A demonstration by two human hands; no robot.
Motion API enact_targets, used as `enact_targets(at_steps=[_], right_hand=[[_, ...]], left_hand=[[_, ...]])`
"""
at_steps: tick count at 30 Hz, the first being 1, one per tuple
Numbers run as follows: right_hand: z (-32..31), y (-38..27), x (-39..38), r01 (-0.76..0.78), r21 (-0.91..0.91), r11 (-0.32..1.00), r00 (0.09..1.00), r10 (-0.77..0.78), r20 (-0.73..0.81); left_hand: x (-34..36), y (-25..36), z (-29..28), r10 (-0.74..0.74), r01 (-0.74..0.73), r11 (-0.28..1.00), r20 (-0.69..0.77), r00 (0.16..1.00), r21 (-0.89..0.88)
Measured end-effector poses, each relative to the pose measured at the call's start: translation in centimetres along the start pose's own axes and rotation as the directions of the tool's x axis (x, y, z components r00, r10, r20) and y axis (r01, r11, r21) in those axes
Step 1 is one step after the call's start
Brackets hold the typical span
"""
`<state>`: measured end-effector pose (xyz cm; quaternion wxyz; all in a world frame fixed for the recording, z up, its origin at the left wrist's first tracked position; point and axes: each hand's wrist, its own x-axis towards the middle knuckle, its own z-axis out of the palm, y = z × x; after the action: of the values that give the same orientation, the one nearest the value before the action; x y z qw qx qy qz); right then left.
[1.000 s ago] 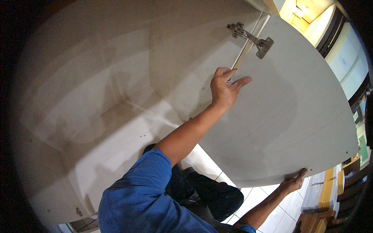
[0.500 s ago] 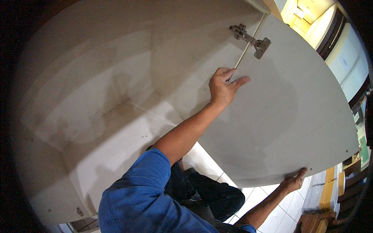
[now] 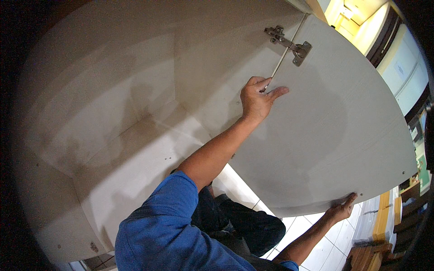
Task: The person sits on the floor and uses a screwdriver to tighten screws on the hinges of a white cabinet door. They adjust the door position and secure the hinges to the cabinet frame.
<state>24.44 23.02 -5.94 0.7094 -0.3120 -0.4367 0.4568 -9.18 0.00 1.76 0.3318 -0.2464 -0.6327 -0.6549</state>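
Observation:
A light grey cabinet door (image 3: 325, 131) stands swung out on the right of a pale cabinet. A metal hinge (image 3: 289, 45) joins it to the side panel (image 3: 212, 58) near the top. My left hand (image 3: 257, 100) grips the hinge-side edge below this hinge, its thumb along the door's inner face and its fingers curled at the gap. Lower right, my right hand (image 3: 342, 210) holds the door's bottom outer corner. Its thumb lies on the inner face near a small hole; the other fingers are hidden behind the door.
The cabinet's bottom panel (image 3: 131, 176) lies left of my left arm. White floor tiles (image 3: 312, 235) show under the door. White and yellow flat stacked pieces (image 3: 377, 217) and brown wooden pieces (image 3: 368, 257) stand at the lower right, close to my right hand.
The door's hinge side and my left hand have shifted very slightly up and left in the picture. A small dark part beside my left forearm has come into sight. Both grips stay the same.

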Motion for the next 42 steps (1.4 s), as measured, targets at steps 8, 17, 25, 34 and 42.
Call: enact_targets(at_steps=[8, 17, 25, 34, 42], right_hand=[[-0.4, -0.5, -0.8, 0.031, -0.039, 0.999, 0.999, -0.031, 0.008], [-0.9, -0.7, -1.8, -0.035, -0.01, 0.999, 0.999, 0.035, -0.011], [-1.0, -2.8, -1.7, 0.042, -0.058, 0.997, 0.999, -0.044, -0.029], [-1.4, -2.2, -1.1, 0.044, -0.029, 0.999, 0.998, -0.045, -0.047], [-1.6, -2.4, -1.0, 0.033, -0.045, 0.998, 0.999, -0.034, -0.008]], left_hand=[[-0.1, 0.2, -0.2, 0.025, -0.025, 0.999, 0.011, 1.0, -0.047], [1.1, 0.2, 0.2, 0.064, -0.064, 0.998, 0.022, 0.998, -0.008], [4.4, 2.0, 1.3, -0.136, 0.147, 0.976, 0.076, 0.988, -0.158], [8.9, 2.4, 1.9, -0.223, 0.28, 0.82, 0.172, 0.96, -0.499], [9.9, 2.5, 1.5, -0.281, 0.427, 0.586, 0.321, 0.904, -0.689]])
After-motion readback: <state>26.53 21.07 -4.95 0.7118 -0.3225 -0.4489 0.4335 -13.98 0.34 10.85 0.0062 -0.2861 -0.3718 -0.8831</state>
